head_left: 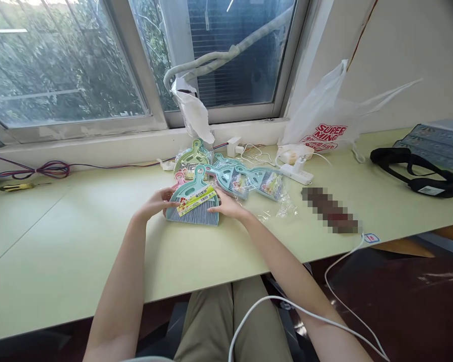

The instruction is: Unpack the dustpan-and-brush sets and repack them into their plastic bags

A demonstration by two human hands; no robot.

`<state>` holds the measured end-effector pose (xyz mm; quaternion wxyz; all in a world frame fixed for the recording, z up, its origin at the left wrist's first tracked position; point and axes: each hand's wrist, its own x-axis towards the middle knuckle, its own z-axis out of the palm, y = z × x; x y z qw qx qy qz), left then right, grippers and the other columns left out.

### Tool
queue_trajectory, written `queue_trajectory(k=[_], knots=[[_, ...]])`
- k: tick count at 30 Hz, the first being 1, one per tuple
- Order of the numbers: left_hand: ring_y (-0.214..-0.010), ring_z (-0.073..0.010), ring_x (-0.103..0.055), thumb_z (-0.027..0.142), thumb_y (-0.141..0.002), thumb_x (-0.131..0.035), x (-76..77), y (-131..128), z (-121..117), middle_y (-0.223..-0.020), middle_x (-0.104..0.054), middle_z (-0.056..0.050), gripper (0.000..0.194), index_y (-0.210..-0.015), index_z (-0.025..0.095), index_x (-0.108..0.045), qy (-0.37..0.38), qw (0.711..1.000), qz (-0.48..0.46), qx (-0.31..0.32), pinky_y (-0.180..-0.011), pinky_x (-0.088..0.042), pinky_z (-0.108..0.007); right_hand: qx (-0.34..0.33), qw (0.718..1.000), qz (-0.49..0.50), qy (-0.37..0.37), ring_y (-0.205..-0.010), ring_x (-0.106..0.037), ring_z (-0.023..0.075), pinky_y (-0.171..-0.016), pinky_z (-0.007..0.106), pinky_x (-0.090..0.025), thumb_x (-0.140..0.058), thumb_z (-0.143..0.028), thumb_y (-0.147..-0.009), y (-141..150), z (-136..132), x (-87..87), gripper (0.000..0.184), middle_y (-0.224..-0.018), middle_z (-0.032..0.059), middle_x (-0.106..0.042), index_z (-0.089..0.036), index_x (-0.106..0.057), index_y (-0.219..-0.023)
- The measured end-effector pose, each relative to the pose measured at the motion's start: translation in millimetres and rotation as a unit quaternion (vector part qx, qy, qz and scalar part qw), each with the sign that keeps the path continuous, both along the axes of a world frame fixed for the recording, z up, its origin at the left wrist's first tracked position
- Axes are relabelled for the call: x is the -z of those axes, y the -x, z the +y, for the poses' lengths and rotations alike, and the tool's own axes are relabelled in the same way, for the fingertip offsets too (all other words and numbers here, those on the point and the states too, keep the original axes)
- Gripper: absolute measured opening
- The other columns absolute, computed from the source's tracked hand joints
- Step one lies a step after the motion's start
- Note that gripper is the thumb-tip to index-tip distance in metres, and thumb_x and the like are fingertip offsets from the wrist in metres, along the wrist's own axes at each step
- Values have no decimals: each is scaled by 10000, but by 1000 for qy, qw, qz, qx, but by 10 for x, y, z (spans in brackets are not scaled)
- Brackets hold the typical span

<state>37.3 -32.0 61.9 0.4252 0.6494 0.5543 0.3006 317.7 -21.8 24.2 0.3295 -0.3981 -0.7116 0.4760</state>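
A light blue mini dustpan and brush set (194, 216) is between my hands at the middle of the table, handle pointing away from me. Across its front lies a yellow-green label (197, 200) with printed text. My left hand (156, 203) is closed on the set's left edge, thumb on the front. On the opposite edge, my right hand (228, 205) grips it with bent fingers. A pink handle (179, 177) shows behind it. Farther back sits a green dustpan set (192, 160) in clear wrap. More wrapped blue dustpan sets (266, 182) lie to the right.
Crumpled clear wrap (285, 205) lies right of the sets. Beyond it are a white power strip (296, 173), a white plastic bag (324, 120) and a black headset-like strap (415, 173). A screwdriver (22, 186) and bundled cable (55, 169) rest at left. A white cable (272, 297) crosses my lap.
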Motion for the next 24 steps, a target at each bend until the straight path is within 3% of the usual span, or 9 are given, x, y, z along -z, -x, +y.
queue_trajectory(k=[3,7,11,15,19,22,24], knots=[[-631,-160,-599,463,-595,-820,7,18,-5,-824,-662,-52,576,-1056,157,-662,23,1000,-8,6,-420,-452,-219,19,998,54,26,-1320,-447,287,-1091,450,-383,-826,-232,-598,47,42,39,946,-1437,108,-472,-231,-380,-1432],[-577,-156,-591,485,-663,-773,-26,-24,-40,-836,-689,-68,515,-1033,136,-689,50,998,-27,41,-425,-471,-244,7,985,154,73,-1248,-517,272,-1021,417,-460,-795,-201,-613,17,33,-45,902,-1372,123,-532,-211,-392,-1420],[-840,-216,-657,442,-664,-787,-60,-166,-86,-997,-708,-76,582,-1159,174,-639,1,994,-108,34,-662,-552,-271,-30,976,196,87,-1259,-507,264,-1041,416,-448,-786,-222,-616,-91,-36,-181,895,-1345,103,-557,-234,-385,-1417],[-1033,-273,-628,409,-629,-811,-68,-260,-105,-1142,-678,-93,637,-1188,175,-615,1,989,-137,54,-819,-547,-330,-84,978,180,60,-1376,-381,241,-1126,396,-360,-821,-320,-627,-104,-145,-241,972,-1491,52,-410,-299,-314,-1456],[-1005,-269,-637,376,-626,-817,-62,-259,-104,-1134,-678,-88,658,-1216,179,-601,15,992,-107,64,-768,-555,-316,-19,984,170,46,-1425,-299,226,-1179,389,-263,-699,-495,-766,25,-209,-191,802,-1512,35,-384,-283,-338,-1450],[-1021,-276,-634,364,-612,-825,-37,-257,-89,-1147,-669,-93,701,-1248,186,-590,13,992,-105,64,-769,-557,-322,42,979,177,87,-1372,-393,227,-1161,410,-292,-520,-516,-885,104,-171,-124,598,-1437,48,-483,-261,-404,-1413],[-1036,-282,-630,357,-612,-825,-12,-255,-76,-1182,-654,-100,719,-1268,188,-582,14,991,-110,74,-778,-558,-331,70,975,181,103,-1313,-464,236,-1132,417,-338,-541,-450,-876,110,-129,-95,551,-1386,51,-532,-265,-444,-1386]])
